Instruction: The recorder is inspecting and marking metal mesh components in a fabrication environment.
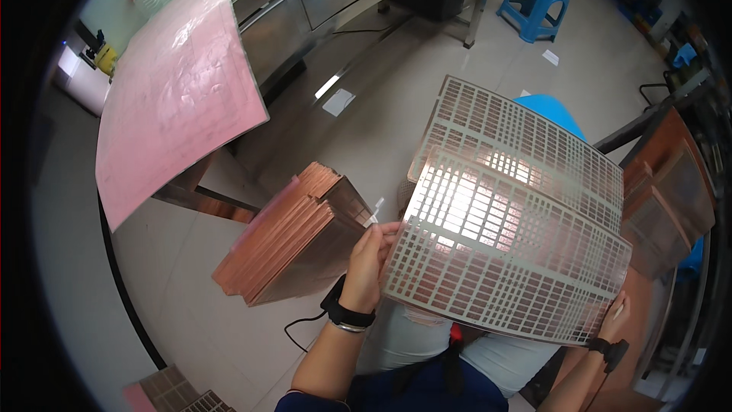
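A thin copper-coloured panel [503, 282] with a pale grid pattern lies tilted across my lap, light glaring off its middle. My left hand [369, 259] grips its left edge, fingers partly behind it. At the lower right corner my right hand [613, 317] is closed on the same panel, its fingers partly hidden. Just beyond, a second grid-patterned panel [534, 133] shows, its near part overlapped by the first; whether they touch I cannot tell. Left of my left hand, a thick stack of copper sheets [278, 252] stands on edge on the floor, a small white tag [374, 212] at its side.
A pink sheet [179, 99] overhangs the bench at left. Under the far panel a blue surface [553, 111] shows; a blue stool [536, 4] stands farther back. Copper panels [671, 191] lean at right. More patterned pieces [171, 391] lie at lower left.
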### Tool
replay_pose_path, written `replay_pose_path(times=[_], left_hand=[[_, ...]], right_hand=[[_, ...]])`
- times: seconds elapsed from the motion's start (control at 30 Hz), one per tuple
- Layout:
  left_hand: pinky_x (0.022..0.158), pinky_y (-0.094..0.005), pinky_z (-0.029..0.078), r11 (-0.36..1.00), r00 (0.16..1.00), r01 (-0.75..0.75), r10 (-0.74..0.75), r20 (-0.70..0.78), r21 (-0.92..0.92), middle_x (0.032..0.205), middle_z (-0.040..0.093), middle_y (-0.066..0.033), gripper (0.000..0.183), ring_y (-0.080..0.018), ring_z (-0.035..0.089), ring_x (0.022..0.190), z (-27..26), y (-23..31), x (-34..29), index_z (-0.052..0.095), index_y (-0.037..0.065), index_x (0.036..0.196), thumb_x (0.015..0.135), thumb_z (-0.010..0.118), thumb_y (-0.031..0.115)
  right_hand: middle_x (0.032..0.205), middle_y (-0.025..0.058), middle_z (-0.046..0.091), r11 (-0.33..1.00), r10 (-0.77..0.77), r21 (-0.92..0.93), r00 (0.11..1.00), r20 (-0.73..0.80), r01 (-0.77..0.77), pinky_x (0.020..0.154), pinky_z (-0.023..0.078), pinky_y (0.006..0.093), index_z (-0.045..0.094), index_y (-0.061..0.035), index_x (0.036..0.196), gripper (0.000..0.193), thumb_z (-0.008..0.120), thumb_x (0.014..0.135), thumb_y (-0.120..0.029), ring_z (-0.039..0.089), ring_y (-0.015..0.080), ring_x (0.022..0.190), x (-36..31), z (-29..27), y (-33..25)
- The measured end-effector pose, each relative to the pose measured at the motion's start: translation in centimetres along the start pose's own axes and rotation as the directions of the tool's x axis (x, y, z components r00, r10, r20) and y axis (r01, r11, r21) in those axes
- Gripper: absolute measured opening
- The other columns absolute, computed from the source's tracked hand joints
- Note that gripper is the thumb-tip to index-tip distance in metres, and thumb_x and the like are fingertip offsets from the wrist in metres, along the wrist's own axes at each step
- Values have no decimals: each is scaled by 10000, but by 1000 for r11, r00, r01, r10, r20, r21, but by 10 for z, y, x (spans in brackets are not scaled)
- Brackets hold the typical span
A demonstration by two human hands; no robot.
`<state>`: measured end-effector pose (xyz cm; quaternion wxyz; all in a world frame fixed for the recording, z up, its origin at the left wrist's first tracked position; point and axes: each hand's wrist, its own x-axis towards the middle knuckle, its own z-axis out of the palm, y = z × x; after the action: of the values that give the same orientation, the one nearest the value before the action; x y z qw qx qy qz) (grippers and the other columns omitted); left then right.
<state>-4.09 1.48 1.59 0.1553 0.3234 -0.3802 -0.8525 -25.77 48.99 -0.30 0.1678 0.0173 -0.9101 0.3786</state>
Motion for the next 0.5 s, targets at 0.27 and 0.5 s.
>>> replay_pose_path(times=[0.27,0.5], left_hand=[[806,-262,479,995,999,38,-37,4,-95,1002,612,-111,390,-143,596,892,-2,4,-2,503,-21,1145,1000,311,286],[767,-234,470,993,999,-4,-1,45,119,999,599,-80,345,-98,576,868,0,15,-1,494,-5,1170,997,336,247]], right_hand=[[646,35,407,993,-63,-98,997,48,68,589,352,277,440,29,757,421,412,975,-330,372,103,647,2,-2,13],[647,34,405,994,-31,-103,999,42,35,583,352,284,436,30,746,415,407,978,-313,370,108,641,0,0,8]])
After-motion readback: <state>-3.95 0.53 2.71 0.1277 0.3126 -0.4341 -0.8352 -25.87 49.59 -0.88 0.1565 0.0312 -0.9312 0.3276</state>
